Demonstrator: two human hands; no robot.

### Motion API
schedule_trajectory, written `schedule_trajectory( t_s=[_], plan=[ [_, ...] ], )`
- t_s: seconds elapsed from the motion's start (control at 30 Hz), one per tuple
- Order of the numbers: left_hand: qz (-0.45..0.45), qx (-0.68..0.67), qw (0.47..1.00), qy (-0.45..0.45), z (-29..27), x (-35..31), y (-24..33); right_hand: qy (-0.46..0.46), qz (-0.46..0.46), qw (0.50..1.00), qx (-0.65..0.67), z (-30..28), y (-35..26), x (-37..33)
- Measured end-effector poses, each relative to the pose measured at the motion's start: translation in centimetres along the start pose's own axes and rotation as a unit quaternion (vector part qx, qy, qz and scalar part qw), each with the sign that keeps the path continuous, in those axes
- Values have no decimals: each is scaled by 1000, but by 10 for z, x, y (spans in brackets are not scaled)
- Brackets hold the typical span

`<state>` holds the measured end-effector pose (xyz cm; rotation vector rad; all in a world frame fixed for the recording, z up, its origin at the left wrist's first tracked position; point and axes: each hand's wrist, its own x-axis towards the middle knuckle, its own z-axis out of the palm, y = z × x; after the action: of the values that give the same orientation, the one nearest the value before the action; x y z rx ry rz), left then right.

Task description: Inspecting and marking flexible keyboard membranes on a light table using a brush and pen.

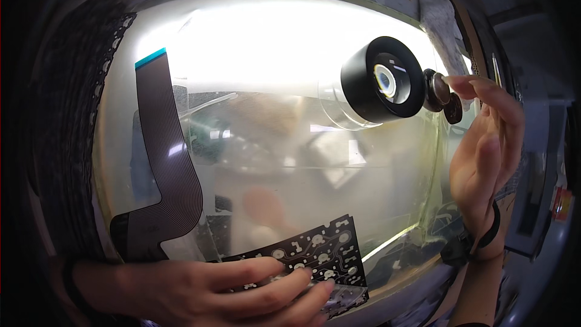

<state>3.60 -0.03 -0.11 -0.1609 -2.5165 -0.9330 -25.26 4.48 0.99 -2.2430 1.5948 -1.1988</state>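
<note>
A black flexible circuit sheet (318, 254) with silvery round pads and fine traces slants across the lower middle. My left hand (242, 290) lies over it, fingers stretched out across its surface; its thumb is hidden. From its left side a striped grey-brown ribbon tail (163, 127) runs up the panel to a turquoise end. Up at the right, a black-rimmed cylindrical magnifier (387, 79) with a clear base lies tilted. Beside it is a small cluster of dark and silvery round discs (440, 89). My right hand (484, 133) has its fingertips at these discs, thumb apart from the fingers.
Beneath everything is a glossy, see-through panel (266, 175), brightly lit at its far side. A thick dark stack of sheets with a scalloped edge (78, 121) stands along the left. Clear tape strips (212, 106) cross the panel near the ribbon. Cardboard and shelving edge the right.
</note>
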Motion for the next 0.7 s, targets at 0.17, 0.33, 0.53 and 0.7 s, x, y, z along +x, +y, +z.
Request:
schedule_trajectory(
  t_s=[0.17,0.33,0.53,0.7],
  plan=[
    [0,2,1000,2,0,0,0,-55,-37,995,-71,1,-10,8],
    [-7,7,1000,1,2,-1,1,-67,3,993,-95,6,-12,4],
    [0,-12,996,84,22,-9,0,-7,39,999,-10,2,-8,-4],
    [-7,-10,995,103,24,-10,1,29,29,998,-52,3,-1,-5]
  ],
)
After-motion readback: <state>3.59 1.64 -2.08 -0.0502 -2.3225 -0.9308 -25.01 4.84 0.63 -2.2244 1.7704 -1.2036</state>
